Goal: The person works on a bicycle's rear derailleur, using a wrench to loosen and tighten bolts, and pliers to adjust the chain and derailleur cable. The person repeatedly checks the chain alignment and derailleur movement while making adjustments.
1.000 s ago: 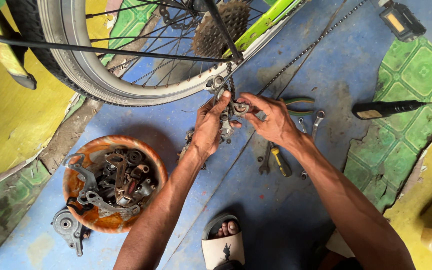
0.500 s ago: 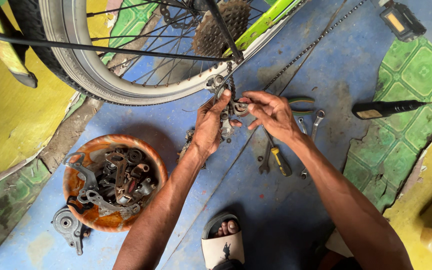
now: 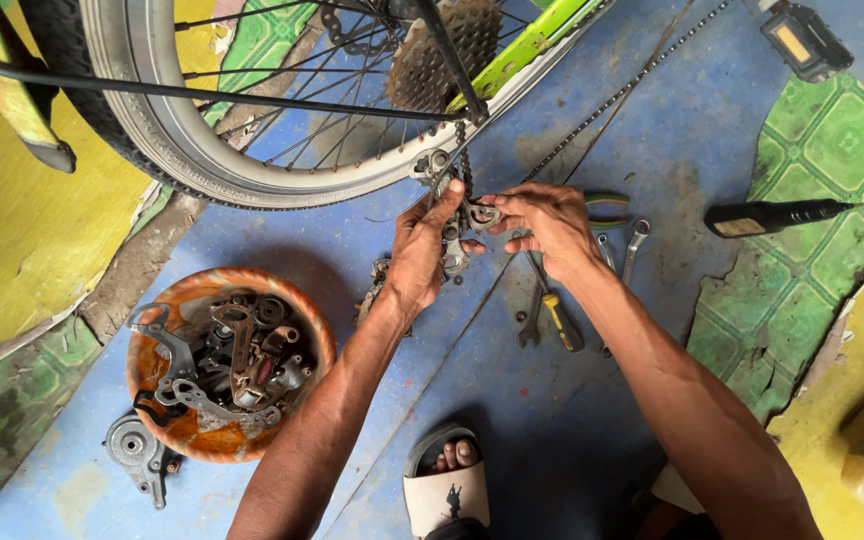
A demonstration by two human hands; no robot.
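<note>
1. Below the rim [image 3: 252, 190] of the rear wheel, both hands meet at a derailleur [image 3: 457, 235] hanging beside the chain [image 3: 592, 110].
2. Left hand [image 3: 420, 250]: thumb and fingers wrapped on the derailleur body from below, grasping it.
3. Right hand [image 3: 547, 222]: fingertips pinched on a small metal part [image 3: 480, 213] at the top of the derailleur, close to the frame end. Whether that part is a bolt or a bracket, cannot tell.
4. Position: derailleur is held up in the air at the wheel's lower edge, not lying on the floor [image 3: 572, 430]. Chain runs slack from the sprockets [image 3: 452, 45] toward the upper right.
5. Progress, judged: derailleur looks offered up to its mount but not yet fixed, since both hands carry it and no tool is on it. Fastening appears left to do, and the chain does not look tensioned.
6. Tools untouched on the floor: screwdriver [image 3: 557, 320] with yellow handle, 2 spanners [image 3: 632, 250], pliers [image 3: 607, 208] just beside the right hand.
7. Lower left: orange bowl [image 3: 152, 425] full of old metal parts, another mechanism [image 3: 137, 455] beside it. Sandalled foot [image 3: 447, 480] at bottom centre.
</note>
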